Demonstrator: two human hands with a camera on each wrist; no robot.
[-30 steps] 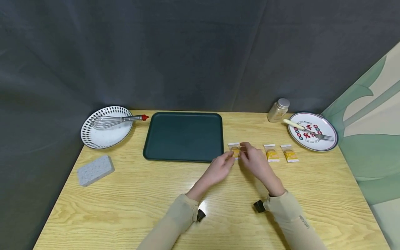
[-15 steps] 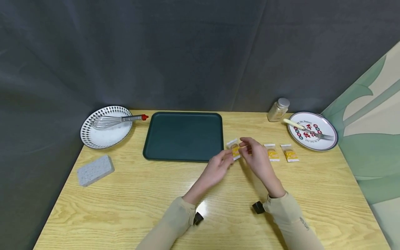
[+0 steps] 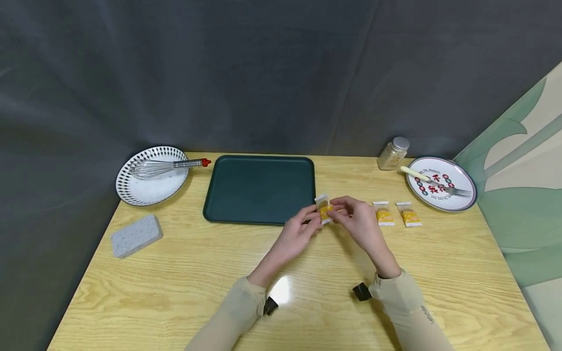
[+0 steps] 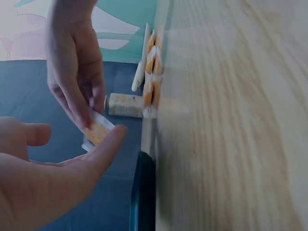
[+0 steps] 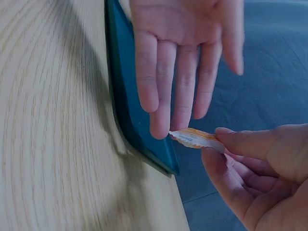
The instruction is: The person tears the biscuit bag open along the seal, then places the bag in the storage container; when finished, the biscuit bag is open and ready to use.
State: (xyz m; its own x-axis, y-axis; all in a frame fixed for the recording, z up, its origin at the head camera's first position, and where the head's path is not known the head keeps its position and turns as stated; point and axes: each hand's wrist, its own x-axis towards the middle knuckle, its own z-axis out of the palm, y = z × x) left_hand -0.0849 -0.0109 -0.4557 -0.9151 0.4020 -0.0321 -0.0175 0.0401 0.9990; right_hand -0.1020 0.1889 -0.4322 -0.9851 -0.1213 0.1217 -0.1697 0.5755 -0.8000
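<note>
The right hand (image 3: 357,222) pinches a small yellow-and-white snack packet (image 3: 324,208) just off the green tray's (image 3: 259,187) right edge. The left hand (image 3: 296,233) is open, straight fingertips touching the packet, which the right wrist view makes plain. Two matching packets (image 3: 383,213) lie beside it. The far plate (image 3: 456,201) bears red characters, too small to read. Packet print is blurred in every view.

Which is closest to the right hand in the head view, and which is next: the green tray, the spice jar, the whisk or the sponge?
From the right hand:
1. Green tray, just to its left.
2. Spice jar, at the back right.
3. Whisk, on the plate at the back left.
4. Sponge, by the left edge.
</note>
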